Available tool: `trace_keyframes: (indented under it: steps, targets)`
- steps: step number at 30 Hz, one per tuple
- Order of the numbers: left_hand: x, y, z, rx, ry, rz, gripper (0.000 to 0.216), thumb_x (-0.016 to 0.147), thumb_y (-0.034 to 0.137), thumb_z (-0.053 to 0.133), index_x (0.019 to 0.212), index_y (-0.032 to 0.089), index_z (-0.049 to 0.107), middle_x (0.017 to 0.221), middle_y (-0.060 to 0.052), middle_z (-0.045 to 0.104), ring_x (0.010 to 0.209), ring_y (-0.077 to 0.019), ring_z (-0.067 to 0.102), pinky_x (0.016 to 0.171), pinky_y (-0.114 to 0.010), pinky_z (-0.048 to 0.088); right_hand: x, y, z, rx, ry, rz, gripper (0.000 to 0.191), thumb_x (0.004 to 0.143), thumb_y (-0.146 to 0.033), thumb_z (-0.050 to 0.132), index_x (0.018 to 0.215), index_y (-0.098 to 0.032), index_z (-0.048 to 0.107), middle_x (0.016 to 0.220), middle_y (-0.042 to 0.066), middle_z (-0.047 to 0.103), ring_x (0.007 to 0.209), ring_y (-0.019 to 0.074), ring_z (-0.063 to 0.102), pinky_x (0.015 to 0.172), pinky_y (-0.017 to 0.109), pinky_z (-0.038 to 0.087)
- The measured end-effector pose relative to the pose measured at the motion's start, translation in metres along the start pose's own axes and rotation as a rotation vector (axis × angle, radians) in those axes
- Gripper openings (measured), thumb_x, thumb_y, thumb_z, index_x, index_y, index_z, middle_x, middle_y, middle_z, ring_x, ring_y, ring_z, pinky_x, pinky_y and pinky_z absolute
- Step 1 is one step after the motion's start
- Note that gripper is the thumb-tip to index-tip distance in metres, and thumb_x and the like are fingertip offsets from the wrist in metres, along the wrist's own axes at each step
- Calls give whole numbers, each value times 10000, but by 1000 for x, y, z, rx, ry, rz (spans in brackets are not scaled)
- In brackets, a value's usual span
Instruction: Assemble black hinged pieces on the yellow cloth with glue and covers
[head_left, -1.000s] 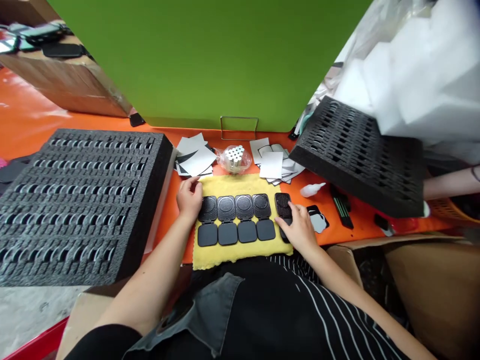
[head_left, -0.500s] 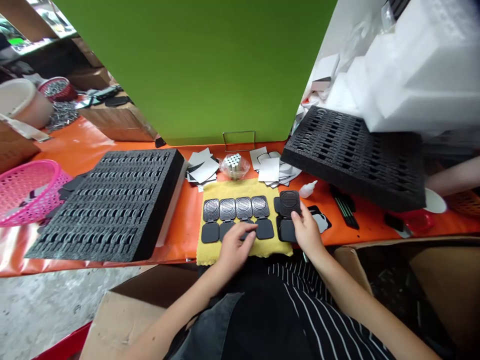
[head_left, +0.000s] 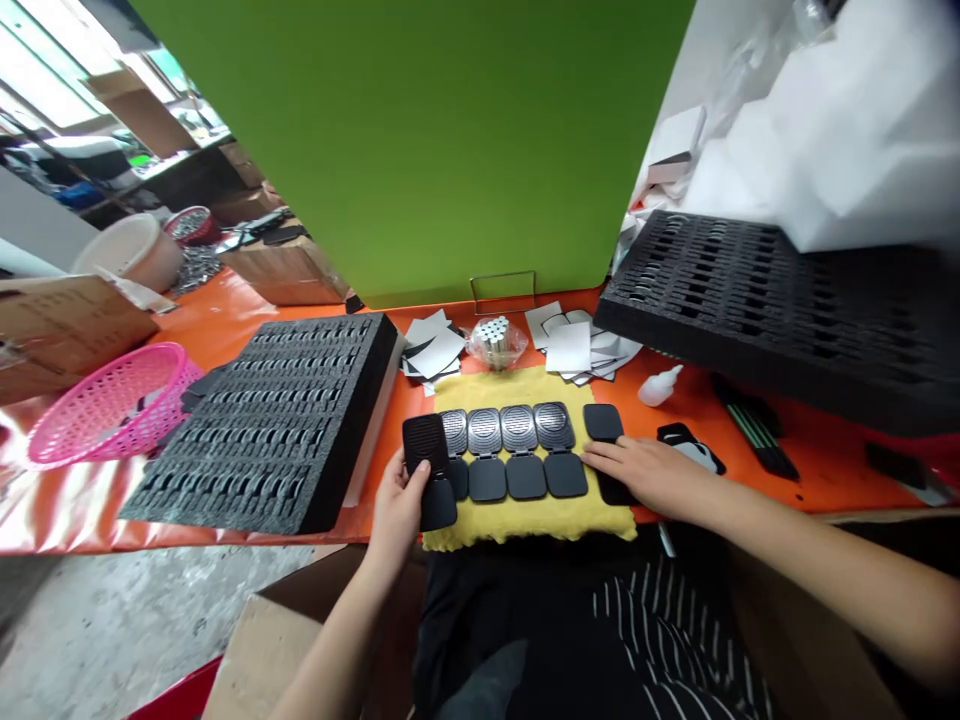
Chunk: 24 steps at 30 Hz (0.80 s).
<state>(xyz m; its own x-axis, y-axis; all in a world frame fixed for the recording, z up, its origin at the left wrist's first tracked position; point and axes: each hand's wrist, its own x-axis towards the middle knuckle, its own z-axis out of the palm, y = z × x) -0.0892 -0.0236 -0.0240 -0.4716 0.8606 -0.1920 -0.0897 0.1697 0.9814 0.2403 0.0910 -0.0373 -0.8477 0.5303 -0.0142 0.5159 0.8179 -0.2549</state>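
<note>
My left hand (head_left: 396,505) grips an unfolded black hinged case (head_left: 425,440) by its side, thumb on the front, past the left end of a yellow cloth (head_left: 525,520). The held case has a ribbed upper panel and a smooth lower one, and it partly covers the leftmost case of a row. Several similar open cases (head_left: 525,477) lie side by side on the cloth, patterned panels away from me. My right hand (head_left: 645,475) lies with fingers stretched over another black case (head_left: 602,421) at the cloth's right end; its thumb is hidden.
Slotted black foam blocks stand left (head_left: 262,430) and right (head_left: 750,320). Behind the cloth are white cards (head_left: 435,350), bagged metal cylinders (head_left: 495,340) and more cards (head_left: 570,345). A small white bottle (head_left: 660,386) lies right, a pink basket (head_left: 112,410) far left.
My left hand has moved left from above the row and now holds a ribbed case. The ribbed case in my right hand is gone from there. The view has shifted.
</note>
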Motion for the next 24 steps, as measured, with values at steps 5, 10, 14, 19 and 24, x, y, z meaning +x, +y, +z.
trace_keyframes:
  steps: [5, 10, 14, 19, 24]
  targets:
    - [10, -7, -12, 37, 43, -9, 461, 678, 348, 620, 1082, 145, 526, 1103, -94, 584, 1029, -231, 536, 879, -343, 417, -2, 13, -17, -148, -42, -101, 399, 772, -61, 368, 1021, -281, 590, 1066, 44, 584, 891, 216, 533, 700, 357, 433]
    - [2, -7, 44, -143, -124, -58, 419, 680, 314, 624, 1067, 181, 535, 1106, -63, 592, 1029, -209, 539, 886, -313, 411, -11, 6, -61, 14, 82, 148, 273, 814, -209, 410, 1030, -265, 568, 1030, 60, 605, 963, 227, 537, 812, 376, 410]
    - [-11, -13, 88, -263, -233, -131, 371, 699, 284, 608, 1049, 189, 533, 1092, -59, 599, 1024, -201, 543, 891, -307, 406, 2, -1, -42, 357, 252, 653, 300, 807, -357, 446, 1066, -220, 513, 964, 79, 634, 850, 227, 600, 708, 346, 456]
    - [-22, -30, 101, -256, -287, -159, 368, 693, 269, 622, 1038, 194, 522, 1086, -60, 597, 1029, -190, 538, 897, -294, 400, 29, 1, 11, 640, 301, 855, 296, 819, -355, 397, 1044, -186, 488, 787, 45, 646, 683, 176, 607, 607, 292, 453]
    - [-23, -43, 95, -278, -258, -218, 415, 699, 285, 622, 1082, 201, 488, 1124, -70, 580, 1069, -204, 518, 912, -323, 397, 36, -8, 22, 361, 302, 863, 344, 820, -369, 396, 1091, -178, 489, 821, 60, 637, 744, 198, 593, 648, 300, 431]
